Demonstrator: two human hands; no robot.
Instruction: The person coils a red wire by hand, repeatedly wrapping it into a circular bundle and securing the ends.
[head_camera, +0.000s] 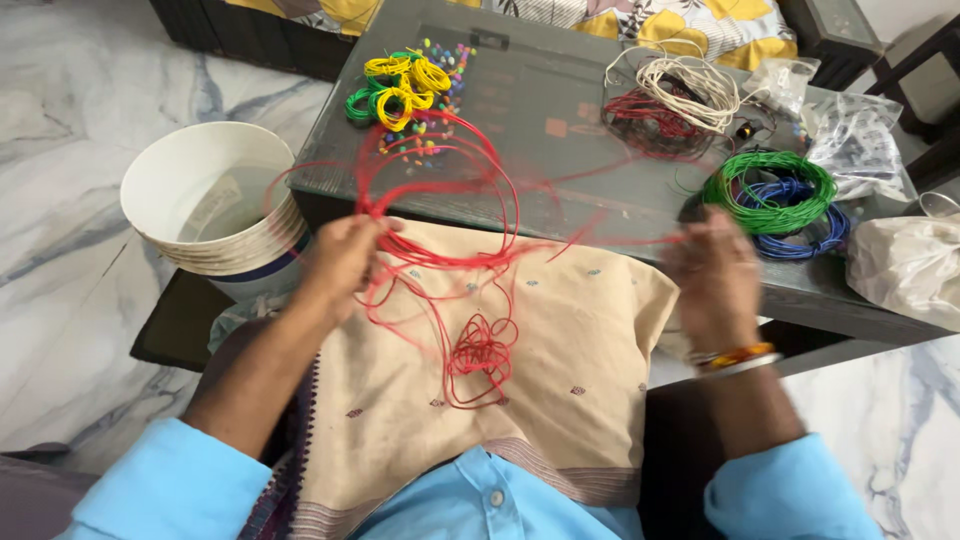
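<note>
We see a stack of white paper tubs (205, 195) on marble floor, and green (768, 190), blue (812, 232) and yellow wire coils (405, 85) on the grey table (560, 110).

Red wire (440, 200) loops from the left hand (345, 255) across a beige cloth (560, 340) dotted with small dark motifs and edged with a brown striped border. The sleeves (170, 485) and shirt are light blue. On the dark grey table (560, 110) lie yellow and green wire coils (400, 85), multicoloured beads (450, 60), a cream wire bundle (690, 85), and a green coil over a blue one (775, 195). The right hand (715, 275) wears orange and silver bangles (735, 358). The bucket (205, 200) is white; the floor (70, 120) is white marble with grey veins.
</note>
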